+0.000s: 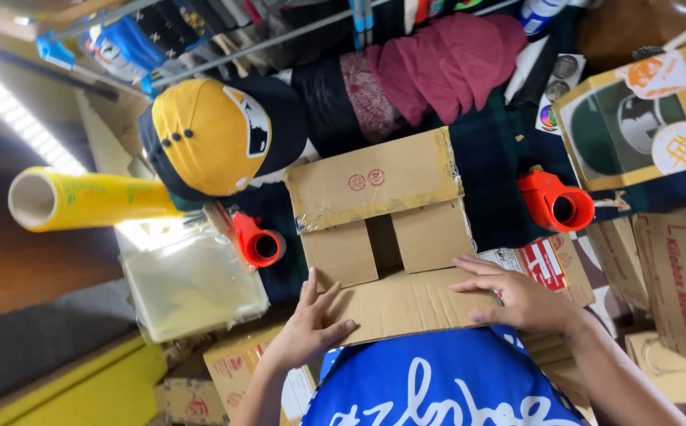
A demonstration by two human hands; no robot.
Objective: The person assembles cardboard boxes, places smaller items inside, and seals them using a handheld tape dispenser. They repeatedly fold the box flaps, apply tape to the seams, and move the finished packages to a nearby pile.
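Both hands lie flat and open on the near flap of a brown cardboard box (382,229). The left hand (305,331) has its fingers spread wide and presses down on the left part of the flap. The right hand (517,298) is open too, with its fingers pointing left across the right part of the flap. Neither hand grips anything; they only touch the box.

The box sits just past the hands. Its two small side flaps are folded in, and the far flap stands open.

A blue cloth with white marks (446,386) is below the hands. Left of the left hand is a clear plastic bag (189,280). Two orange tape holders sit beside the box, one on the left (258,241) and one on the right (556,201). Farther off are a yellow roll (82,197), a yellow and black cap (217,134) and a red cloth (446,63).
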